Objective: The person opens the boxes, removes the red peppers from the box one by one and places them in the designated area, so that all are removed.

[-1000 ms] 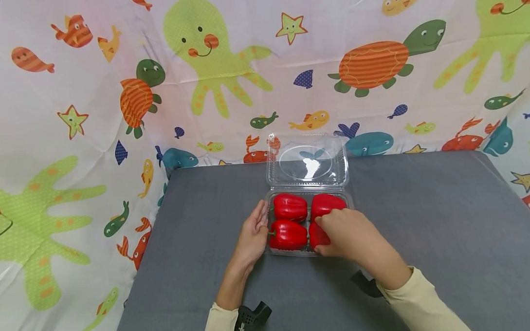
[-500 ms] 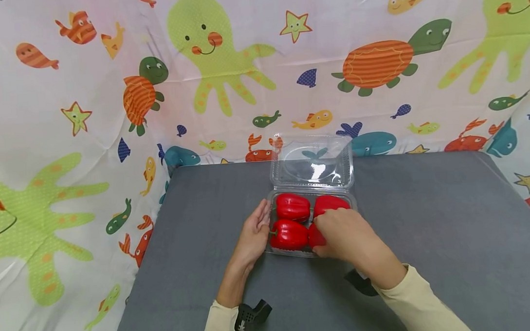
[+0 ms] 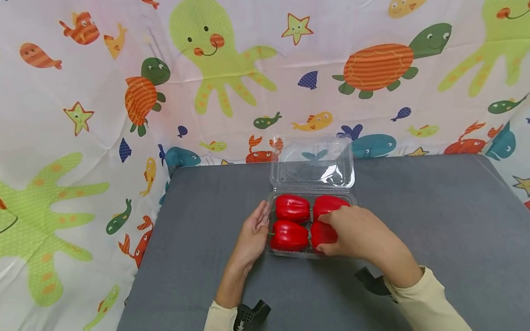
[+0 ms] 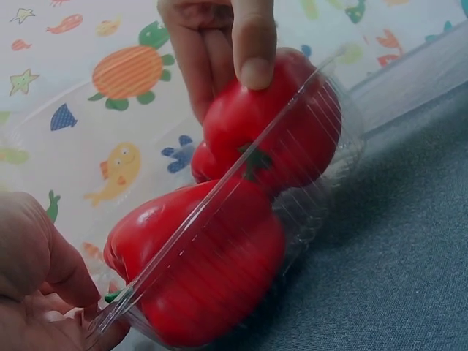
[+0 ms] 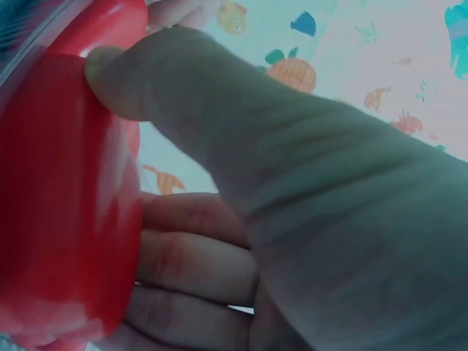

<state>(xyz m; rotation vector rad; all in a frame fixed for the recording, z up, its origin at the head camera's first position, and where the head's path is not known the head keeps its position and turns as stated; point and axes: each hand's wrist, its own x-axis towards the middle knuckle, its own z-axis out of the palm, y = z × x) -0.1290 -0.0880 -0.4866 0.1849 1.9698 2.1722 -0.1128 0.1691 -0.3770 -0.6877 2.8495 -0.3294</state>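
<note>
Several glossy red bell peppers lie in two rows inside a clear plastic clamshell container [image 3: 294, 255]. My left hand [image 3: 252, 232] holds the container's left rim, with thumb and fingers pinching it in the left wrist view. My right hand [image 3: 352, 233] grips the front right bell pepper [image 3: 322, 233], thumb on the near side and fingers at its back. In the left wrist view, that pepper [image 4: 292, 121] shows a green stem end behind the container wall. The back right bell pepper [image 3: 329, 203] is partly covered by my right hand. Two bell peppers [image 3: 289, 235] sit on the left side.
The container's hinged lid [image 3: 312, 171] stands raised at the back, leaning toward the sea-animal curtain [image 3: 314, 56]. A grey cloth [image 3: 433, 228] covers the table. Black wrist camera mounts [image 3: 252, 313] sit on both forearms.
My right hand has shifted slightly right, and more of the front right bell pepper shows. The left hand stays on the container's rim. The head view has drifted a little.
</note>
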